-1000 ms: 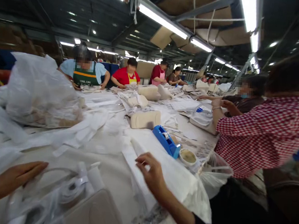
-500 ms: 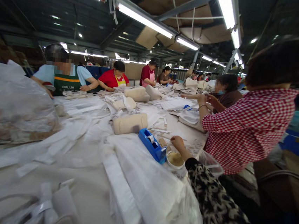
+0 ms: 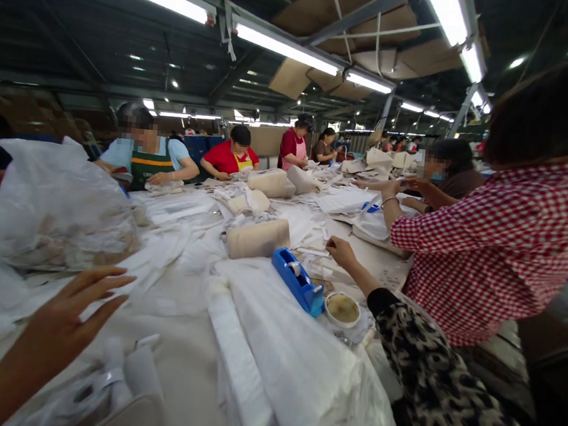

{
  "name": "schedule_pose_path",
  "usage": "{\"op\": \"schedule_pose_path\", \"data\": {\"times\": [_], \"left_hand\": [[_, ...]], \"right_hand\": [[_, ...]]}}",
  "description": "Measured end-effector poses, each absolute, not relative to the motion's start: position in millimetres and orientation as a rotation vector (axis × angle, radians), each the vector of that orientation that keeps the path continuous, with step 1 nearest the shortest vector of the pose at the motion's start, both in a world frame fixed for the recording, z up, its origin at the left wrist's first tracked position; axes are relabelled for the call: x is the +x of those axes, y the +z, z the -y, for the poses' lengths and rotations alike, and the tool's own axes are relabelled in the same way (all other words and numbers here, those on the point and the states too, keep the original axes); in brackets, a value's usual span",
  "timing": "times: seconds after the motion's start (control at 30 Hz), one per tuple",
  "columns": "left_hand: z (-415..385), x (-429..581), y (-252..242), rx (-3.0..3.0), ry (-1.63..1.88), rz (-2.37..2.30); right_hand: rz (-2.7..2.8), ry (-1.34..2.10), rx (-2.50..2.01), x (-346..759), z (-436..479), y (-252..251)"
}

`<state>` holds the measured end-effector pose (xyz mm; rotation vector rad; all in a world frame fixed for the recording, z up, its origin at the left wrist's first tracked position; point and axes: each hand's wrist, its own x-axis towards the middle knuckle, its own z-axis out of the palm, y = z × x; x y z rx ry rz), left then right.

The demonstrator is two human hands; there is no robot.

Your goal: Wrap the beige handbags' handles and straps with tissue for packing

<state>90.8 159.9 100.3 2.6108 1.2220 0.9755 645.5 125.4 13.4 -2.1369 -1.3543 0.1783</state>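
Across the pale tabletop [image 3: 182, 364], your right hand [image 3: 340, 252] reaches out farthest from you, in a black-and-cream patterned sleeve [image 3: 422, 347]. Its grip is narrow, the fingers loosely curled, and you cannot tell whether it pinches anything small. Just to its left and slightly nearer you lies a blue plastic tape dispenser [image 3: 297, 281], its long axis running diagonally from far left to near right. Its near end sits just beside a round white dish [image 3: 342, 310] holding something beige. Your right hand is clearly the nearer hand to both, with small paper slips [image 3: 319, 266] just below it. Your left hand [image 3: 69, 326] is low at the left, its grip wide, the fingers spread and empty. It is near a heap of white plastic strips [image 3: 112, 377] and well apart from the dispenser. Between your hands, a long white rolled strip [image 3: 237, 362] points away from you. A co-worker in a red gingham shirt [image 3: 475, 258] stands just beside your right forearm.
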Motion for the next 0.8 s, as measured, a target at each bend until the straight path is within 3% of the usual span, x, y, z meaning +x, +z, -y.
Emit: {"op": "schedule_pose_path", "data": {"times": [0.27, 0.4, 0.57, 0.8], "left_hand": [[-129, 238, 150, 2.189, 0.975, -0.766], [-109, 284, 167, 1.815, 0.97, -0.636], [-81, 272, 169, 1.717, 0.67, -0.613], [-63, 182, 160, 1.965, 0.774, -0.897]], "right_hand": [[1.529, 0.419, -1.445, 563, -124, 129], [1.599, 0.623, -1.129, 489, -94, 164], [1.51, 0.749, -0.906, 413, -52, 167], [1.163, 0.962, -0.702, 330, -30, 117]]}}
